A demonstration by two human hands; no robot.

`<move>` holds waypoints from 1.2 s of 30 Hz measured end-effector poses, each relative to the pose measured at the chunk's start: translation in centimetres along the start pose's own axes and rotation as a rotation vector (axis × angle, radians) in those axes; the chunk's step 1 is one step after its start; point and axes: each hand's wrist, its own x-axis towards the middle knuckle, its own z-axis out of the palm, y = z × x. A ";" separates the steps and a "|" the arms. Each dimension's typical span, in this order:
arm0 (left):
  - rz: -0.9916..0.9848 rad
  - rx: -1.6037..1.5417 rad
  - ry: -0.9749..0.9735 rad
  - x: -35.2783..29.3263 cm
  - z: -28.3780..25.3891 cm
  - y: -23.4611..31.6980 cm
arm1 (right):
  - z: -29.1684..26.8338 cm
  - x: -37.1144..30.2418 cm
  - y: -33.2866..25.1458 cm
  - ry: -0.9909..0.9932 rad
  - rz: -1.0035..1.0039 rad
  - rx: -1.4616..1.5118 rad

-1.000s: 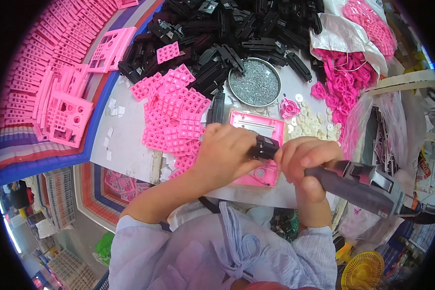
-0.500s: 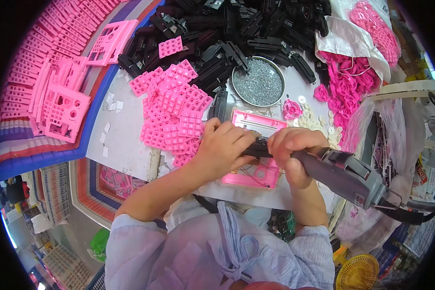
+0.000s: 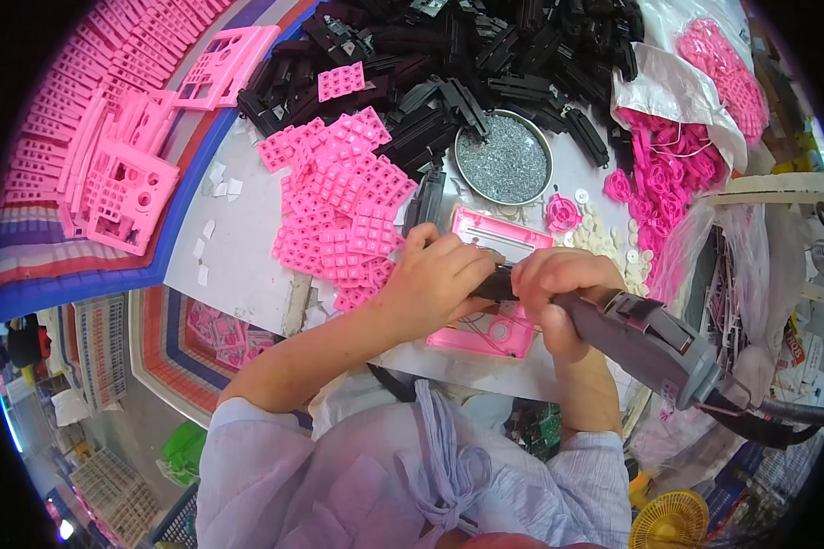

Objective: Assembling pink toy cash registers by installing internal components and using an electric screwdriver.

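My right hand (image 3: 569, 285) is wrapped round a grey power screwdriver (image 3: 645, 340), its cord running off to the right. The tool lies nearly level, its front end pointing left toward my other hand. With fingers bent, my left hand (image 3: 435, 279) grips a black plastic part (image 3: 494, 285) at the tool's front end; the fingers hide much of it, and the screwdriver's tip cannot be made out. Beneath both hands is an open pink plastic casing (image 3: 481, 340), with thin wires and a round pink piece inside.
Pink keypads (image 3: 339, 215) lie heaped on the left, black plastic parts (image 3: 412, 128) at the back. A round metal dish (image 3: 550, 165) holds small screws. White discs (image 3: 600, 233) and pink rings (image 3: 664, 174) sit at right. Pink panels (image 3: 133, 197) fill a striped tray (image 3: 169, 233) at far left.
The whole view has shifted slightly, with the table's things now a little further right. Both hands and the screwdriver keep about the same place over the pink casing.
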 end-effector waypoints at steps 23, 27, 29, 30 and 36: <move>-0.210 -0.244 0.043 0.9 0.2 -0.7 | -5.3 -2.8 -1.2 -0.418 0.390 -0.990; -0.367 -0.504 0.160 0.6 1.0 -0.8 | -5.0 -1.8 -0.4 -0.128 0.607 -0.662; -0.415 -0.712 0.195 0.4 1.3 -0.5 | -5.2 -1.0 0.4 -0.044 0.792 -0.527; -0.352 -0.432 0.136 -0.1 0.8 -0.3 | -5.7 -0.4 0.6 -0.055 0.885 -0.555; -0.208 0.004 0.033 -0.1 0.7 1.7 | -5.1 2.1 0.8 -0.313 0.990 -1.134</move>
